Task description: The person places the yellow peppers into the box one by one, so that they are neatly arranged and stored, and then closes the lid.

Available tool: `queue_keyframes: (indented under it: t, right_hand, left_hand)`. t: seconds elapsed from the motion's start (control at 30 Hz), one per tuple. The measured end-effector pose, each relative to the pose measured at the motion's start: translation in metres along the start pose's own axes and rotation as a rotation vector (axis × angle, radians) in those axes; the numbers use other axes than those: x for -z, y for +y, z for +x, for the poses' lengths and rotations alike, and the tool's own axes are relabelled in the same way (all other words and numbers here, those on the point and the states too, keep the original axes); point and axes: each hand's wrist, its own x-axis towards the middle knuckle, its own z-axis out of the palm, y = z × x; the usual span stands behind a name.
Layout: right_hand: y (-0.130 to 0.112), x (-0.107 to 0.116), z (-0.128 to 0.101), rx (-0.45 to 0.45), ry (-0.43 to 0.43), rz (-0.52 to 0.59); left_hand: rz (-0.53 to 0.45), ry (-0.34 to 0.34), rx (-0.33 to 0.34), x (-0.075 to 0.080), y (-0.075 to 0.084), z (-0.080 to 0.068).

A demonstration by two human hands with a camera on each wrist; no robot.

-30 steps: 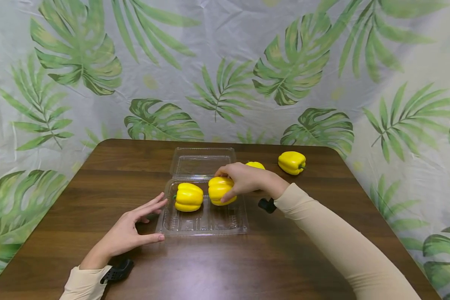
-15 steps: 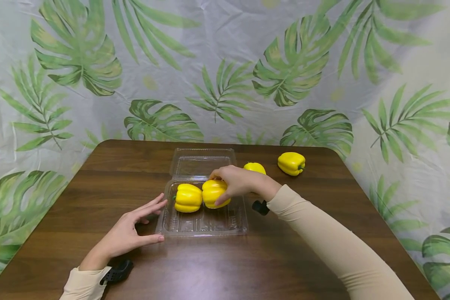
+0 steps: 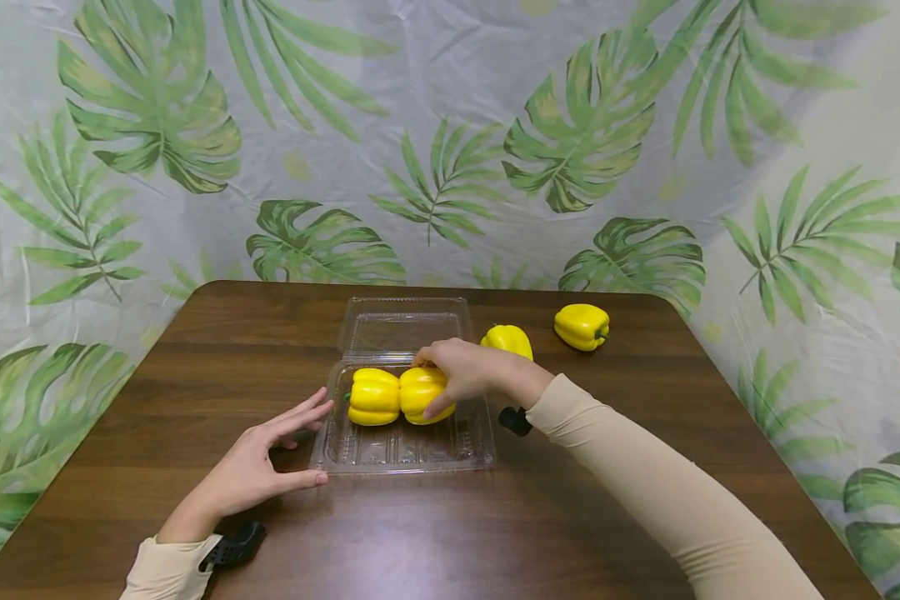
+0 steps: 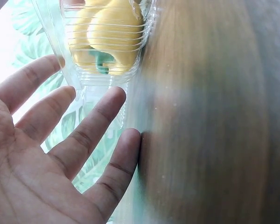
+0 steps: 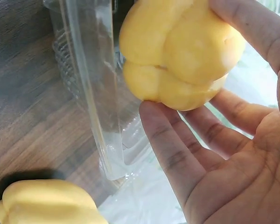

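A clear plastic clamshell container (image 3: 405,454) lies with its lid flat back on the brown table (image 3: 450,533). One yellow bell pepper (image 3: 373,397) sits in its far left part. My right hand (image 3: 461,371) grips a second yellow pepper (image 3: 420,392) beside the first, inside the container; the right wrist view shows this pepper (image 5: 182,51) held between fingers and thumb. My left hand (image 3: 258,467) lies flat with fingers spread at the container's left front corner (image 4: 70,79), its fingers touching the edge.
Two more yellow peppers lie on the table behind my right hand, one (image 3: 508,340) near the container's lid (image 3: 407,323), one (image 3: 582,325) further right. A leaf-print cloth (image 3: 450,142) hangs behind the table.
My right hand has moved the held pepper leftward and down inside the container until it sits against the first pepper. The left hand has stayed in place.
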Motion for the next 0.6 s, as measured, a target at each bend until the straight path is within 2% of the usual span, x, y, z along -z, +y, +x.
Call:
queue_keyframes:
  t: [0.6]
  right_hand:
    - [-0.002, -0.0032, -0.0076, -0.015, 0.042, -0.117]
  left_hand:
    - [-0.024, 0.0, 0.001, -0.0008, 0.0003, -0.0005]
